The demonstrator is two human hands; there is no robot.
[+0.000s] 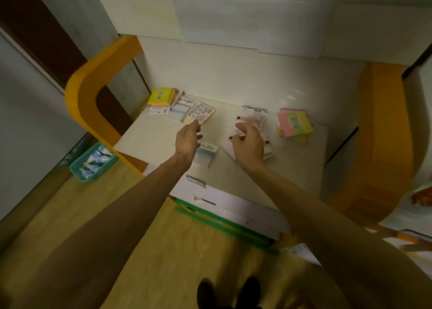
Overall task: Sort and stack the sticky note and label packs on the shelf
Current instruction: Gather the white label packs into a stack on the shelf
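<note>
On the white shelf (163,142), my left hand (188,137) pinches the near corner of a pale yellow-and-orange pack with a printed label (203,113). That pack leans on a heap at the back left: a yellow sticky note pack (161,96) and white label packs (180,109). My right hand (249,143) grips a pile of clear-wrapped white label packs (253,119). Between my hands lies one white-and-blue pack (205,155). A pink and yellow-green sticky note pack (295,123) lies at the right.
Orange curved side panels (93,91) frame the shelf on both sides. A teal basket (93,162) with small items stands on the wooden floor at the left. White drawer fronts and a green edge (224,222) jut out below the shelf. My shoes (228,290) show at the bottom.
</note>
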